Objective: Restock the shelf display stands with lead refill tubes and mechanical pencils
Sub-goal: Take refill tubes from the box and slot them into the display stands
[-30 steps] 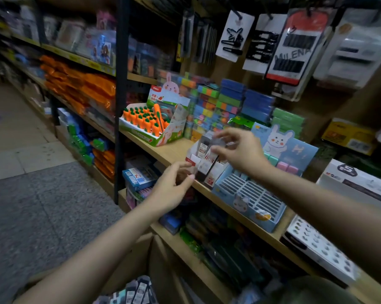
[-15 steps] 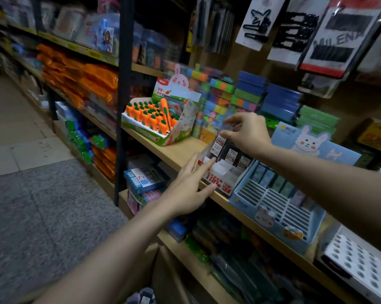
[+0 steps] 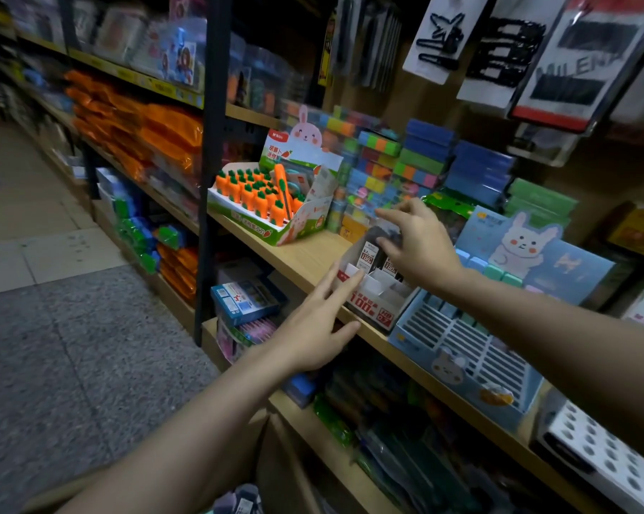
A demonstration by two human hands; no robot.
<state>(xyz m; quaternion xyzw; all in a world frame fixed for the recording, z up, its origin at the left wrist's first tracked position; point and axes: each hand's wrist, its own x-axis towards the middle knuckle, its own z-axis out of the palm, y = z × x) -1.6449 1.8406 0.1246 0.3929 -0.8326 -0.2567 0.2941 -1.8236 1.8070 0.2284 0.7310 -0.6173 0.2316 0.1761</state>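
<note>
A white and red lead refill display stand (image 3: 371,306) sits at the front of the wooden shelf (image 3: 305,259). Dark lead refill tubes (image 3: 369,253) with white labels stand in its back row. My right hand (image 3: 416,242) reaches down over that back row and pinches the tubes there. My left hand (image 3: 314,324) is flat with straight fingers, its fingertips against the stand's left front corner. More tubes (image 3: 238,500) show at the bottom edge below my left arm.
A carrot-shaped stationery display (image 3: 264,202) stands left of the stand. A blue bunny display box (image 3: 472,350) with slotted rows sits to its right, then a white perforated stand (image 3: 605,454). Stacked coloured boxes (image 3: 424,161) fill the shelf back. Hair-clip cards (image 3: 498,42) hang above.
My right hand has lowered the tubes into the stand's back row. My left hand opened from a loose curl and moved up to the stand's front corner.
</note>
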